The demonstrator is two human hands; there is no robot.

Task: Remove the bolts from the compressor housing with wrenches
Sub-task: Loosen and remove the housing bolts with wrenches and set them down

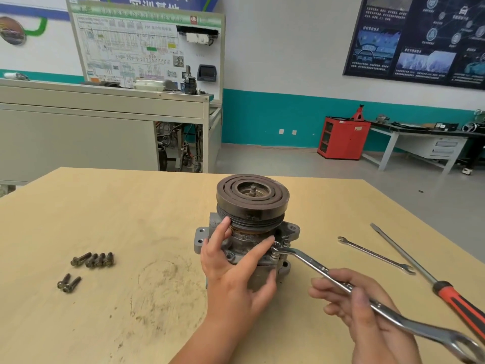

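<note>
Steel on steel is the matter now. The ring end of the wrench (315, 266) sits on a bolt (275, 255) at the front right corner of the compressor (249, 248). The compressor stands upright near the middle of the wooden table (131, 206), with its dark pulley (252, 195) on top. The right hand (367, 308) holds the shaft of the wrench about halfway along, fingers curled loosely round it. The left hand (236, 269) wraps the grey body from the near side, thumb and fingers curved round it to steady it.

To do this step well, I think the ring must sit fully down on the bolt head, flat to it, before any pull. Otherwise it can slip and round the corners. A grip nearer the free end would give more force. The left hand must press the body down firmly, because the compressor is tall and only stands on the table, so a hard pull can tip or turn it. Its fingers lie close to the wrench head, and a slip can pinch them.

Loose bolts (91, 260) lie in a row at the left, with a pair of bolts (68, 283) beside them, well apart from the work. At the right lie a thinner spanner (375, 254) and a screwdriver (409, 258) with a red and black handle. Both are near the swing of the wrench and may be struck.
</note>
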